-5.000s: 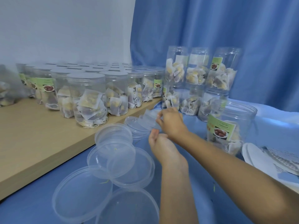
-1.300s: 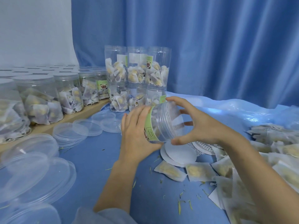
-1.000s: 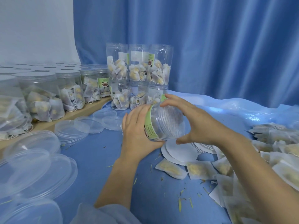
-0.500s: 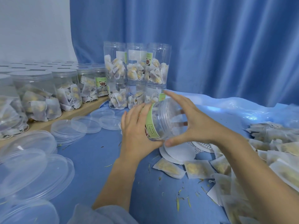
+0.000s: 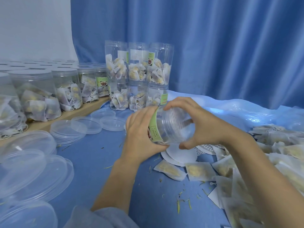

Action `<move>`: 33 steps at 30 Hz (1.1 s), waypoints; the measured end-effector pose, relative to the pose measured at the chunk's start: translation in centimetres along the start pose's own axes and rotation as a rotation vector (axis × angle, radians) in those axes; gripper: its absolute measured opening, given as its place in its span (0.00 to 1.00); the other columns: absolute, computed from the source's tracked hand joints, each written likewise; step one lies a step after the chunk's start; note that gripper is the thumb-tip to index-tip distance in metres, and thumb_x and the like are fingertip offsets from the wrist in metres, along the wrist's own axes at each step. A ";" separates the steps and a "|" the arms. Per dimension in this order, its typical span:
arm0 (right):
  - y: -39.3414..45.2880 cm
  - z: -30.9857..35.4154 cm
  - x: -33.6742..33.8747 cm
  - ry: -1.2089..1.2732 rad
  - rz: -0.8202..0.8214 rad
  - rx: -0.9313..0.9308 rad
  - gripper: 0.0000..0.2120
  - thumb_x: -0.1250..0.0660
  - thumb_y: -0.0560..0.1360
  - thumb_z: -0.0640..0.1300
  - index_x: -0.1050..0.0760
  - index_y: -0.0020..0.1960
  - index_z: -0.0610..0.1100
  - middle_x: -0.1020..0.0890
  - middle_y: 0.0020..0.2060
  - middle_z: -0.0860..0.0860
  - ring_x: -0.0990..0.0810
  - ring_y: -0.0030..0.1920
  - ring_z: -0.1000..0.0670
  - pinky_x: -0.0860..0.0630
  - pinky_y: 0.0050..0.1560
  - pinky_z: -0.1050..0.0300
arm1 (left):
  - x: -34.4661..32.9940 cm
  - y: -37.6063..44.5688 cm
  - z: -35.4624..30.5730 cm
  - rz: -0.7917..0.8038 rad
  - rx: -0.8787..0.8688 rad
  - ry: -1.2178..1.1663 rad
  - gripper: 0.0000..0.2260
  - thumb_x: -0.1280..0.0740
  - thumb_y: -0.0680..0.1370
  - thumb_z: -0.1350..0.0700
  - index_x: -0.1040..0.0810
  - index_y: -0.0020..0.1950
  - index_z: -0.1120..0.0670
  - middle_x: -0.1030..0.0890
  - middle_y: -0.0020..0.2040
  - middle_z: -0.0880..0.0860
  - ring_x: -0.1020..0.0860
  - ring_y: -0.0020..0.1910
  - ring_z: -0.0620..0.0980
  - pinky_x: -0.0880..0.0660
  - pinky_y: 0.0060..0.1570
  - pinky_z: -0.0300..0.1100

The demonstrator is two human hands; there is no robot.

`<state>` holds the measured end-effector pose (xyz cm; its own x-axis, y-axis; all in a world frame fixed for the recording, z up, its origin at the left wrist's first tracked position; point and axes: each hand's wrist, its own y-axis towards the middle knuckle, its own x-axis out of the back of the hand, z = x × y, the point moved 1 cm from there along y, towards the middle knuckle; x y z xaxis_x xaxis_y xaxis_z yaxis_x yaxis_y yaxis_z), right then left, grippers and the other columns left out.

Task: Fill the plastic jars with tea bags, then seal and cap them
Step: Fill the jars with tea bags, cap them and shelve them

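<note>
Head view: left hand [image 5: 139, 134] grips tilted jar [image 5: 166, 125], steadying it; right hand [image 5: 195, 122] cups its mouth, probably seating the cap.

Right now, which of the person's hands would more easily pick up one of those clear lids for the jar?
Probably the left hand. It grips the jar on the side facing the loose clear lids, while the right hand cups the jar's mouth, nearer the loose tea bags.
</note>
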<state>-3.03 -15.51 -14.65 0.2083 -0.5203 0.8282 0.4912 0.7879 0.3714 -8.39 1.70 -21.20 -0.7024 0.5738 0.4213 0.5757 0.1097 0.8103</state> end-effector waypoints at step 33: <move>0.5 -0.4 -3.2 0.411 -0.211 -0.544 0.38 0.29 0.53 0.70 0.35 0.59 0.62 0.22 0.47 0.52 0.20 0.44 0.52 0.20 0.29 0.57 | -1.3 -0.8 0.3 -0.074 -0.059 0.297 0.40 0.20 0.57 0.47 0.26 0.66 0.56 0.25 0.63 0.57 0.27 0.64 0.59 0.38 0.66 0.62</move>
<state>-3.13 -13.60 -17.23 0.3117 -0.8097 0.4972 0.8863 0.4364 0.1551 -7.80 1.14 -22.49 -0.8384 0.3023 0.4536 0.4988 0.0900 0.8620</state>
